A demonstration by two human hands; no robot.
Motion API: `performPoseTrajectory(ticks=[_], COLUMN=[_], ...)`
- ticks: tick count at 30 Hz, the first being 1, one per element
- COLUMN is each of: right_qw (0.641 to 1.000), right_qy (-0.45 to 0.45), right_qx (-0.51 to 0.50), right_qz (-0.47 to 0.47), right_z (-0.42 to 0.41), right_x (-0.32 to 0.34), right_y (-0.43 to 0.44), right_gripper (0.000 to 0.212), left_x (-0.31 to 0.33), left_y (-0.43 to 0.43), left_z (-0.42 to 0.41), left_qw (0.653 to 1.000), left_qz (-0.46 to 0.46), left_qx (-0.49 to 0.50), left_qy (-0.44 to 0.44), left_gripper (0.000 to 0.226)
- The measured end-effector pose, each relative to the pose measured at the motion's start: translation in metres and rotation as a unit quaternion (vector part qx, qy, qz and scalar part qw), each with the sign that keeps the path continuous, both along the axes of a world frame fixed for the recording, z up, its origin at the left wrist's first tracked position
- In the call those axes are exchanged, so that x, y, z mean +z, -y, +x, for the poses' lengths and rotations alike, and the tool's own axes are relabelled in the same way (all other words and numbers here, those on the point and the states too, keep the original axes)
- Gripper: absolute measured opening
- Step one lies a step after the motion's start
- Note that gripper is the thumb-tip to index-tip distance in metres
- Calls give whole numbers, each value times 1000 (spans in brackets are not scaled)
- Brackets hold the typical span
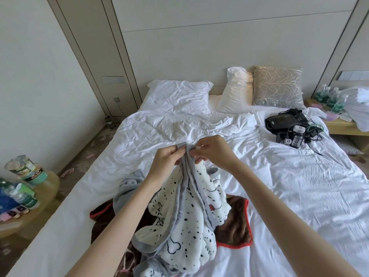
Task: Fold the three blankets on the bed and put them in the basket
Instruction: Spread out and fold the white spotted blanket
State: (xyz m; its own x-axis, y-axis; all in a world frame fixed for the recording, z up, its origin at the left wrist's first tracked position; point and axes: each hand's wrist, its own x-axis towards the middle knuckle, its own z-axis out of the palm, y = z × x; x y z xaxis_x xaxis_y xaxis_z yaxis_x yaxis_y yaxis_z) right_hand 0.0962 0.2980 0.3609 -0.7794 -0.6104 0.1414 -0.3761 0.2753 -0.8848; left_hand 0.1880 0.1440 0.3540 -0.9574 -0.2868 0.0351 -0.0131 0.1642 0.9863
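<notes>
A rumpled white bed (279,186) fills the room, with a pale panelled wall (219,37) far beyond the grip. The left hand (165,162) and right hand (213,152) meet, each pinching the grey hem of the spotted blanket (189,226). The blanket hangs below the grip and heaps onto a brown blanket (233,226). Beyond lie a pillow (179,96) and a cushion (277,86). To the right sits a black device (283,122) with tangled cables, and to the left a round table (48,186) with bottles.

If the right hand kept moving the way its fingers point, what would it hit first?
The right hand, pinching the spotted blanket, points left; it would likely meet the left hand first, just beyond the hem. Depth unclear.
</notes>
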Motion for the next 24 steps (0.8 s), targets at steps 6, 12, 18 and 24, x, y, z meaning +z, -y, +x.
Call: performPoseTrajectory(ticks=[6,12,18,24], right_qw=[999,999,973,942], right_qy=[-30,17,123,17], right_qx=[-12,50,188,268], right_qz=[-13,-5,56,201], right_z=[7,10,7,21], right_x=[2,9,16,13], right_y=[1,-1,1,41], right_gripper=[15,16,45,34], left_x=[1,-1,15,30], left_y=[-6,1,17,35], left_z=[15,22,39,57], left_qw=[997,995,990,986], left_qz=[-29,-82,-121,-164], left_qx=[-64,-51,-65,-28], left_qy=[-13,-24,-7,-6], left_gripper=[30,20,28,26])
